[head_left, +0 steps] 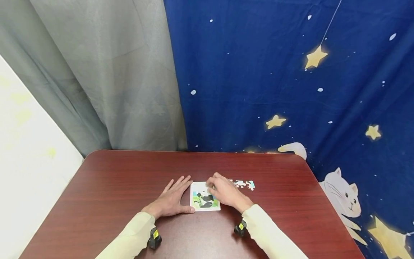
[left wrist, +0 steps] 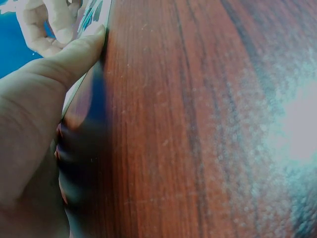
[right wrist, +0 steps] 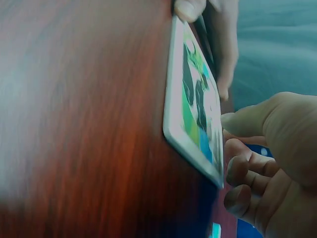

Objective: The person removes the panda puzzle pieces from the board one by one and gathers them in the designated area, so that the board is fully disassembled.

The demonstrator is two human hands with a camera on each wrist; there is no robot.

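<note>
A small white-framed jigsaw puzzle (head_left: 205,205) with a panda picture lies flat on the table. Its lower part shows the panda on green; the upper part looks plain white. My left hand (head_left: 173,199) rests at the left side, fingers spread, with the thumb on the frame's near left corner. Over the upper right of the puzzle is my right hand (head_left: 226,190), fingers bent and fingertips at the picture. In the right wrist view its thumb (right wrist: 242,121) and fingers meet at the puzzle's far edge; I cannot tell whether a piece is between them.
Several loose puzzle pieces (head_left: 249,185) lie just right of the right hand on the brown table (head_left: 129,172). A grey curtain (head_left: 142,72) and a blue star-patterned curtain (head_left: 242,72) hang behind the far edge.
</note>
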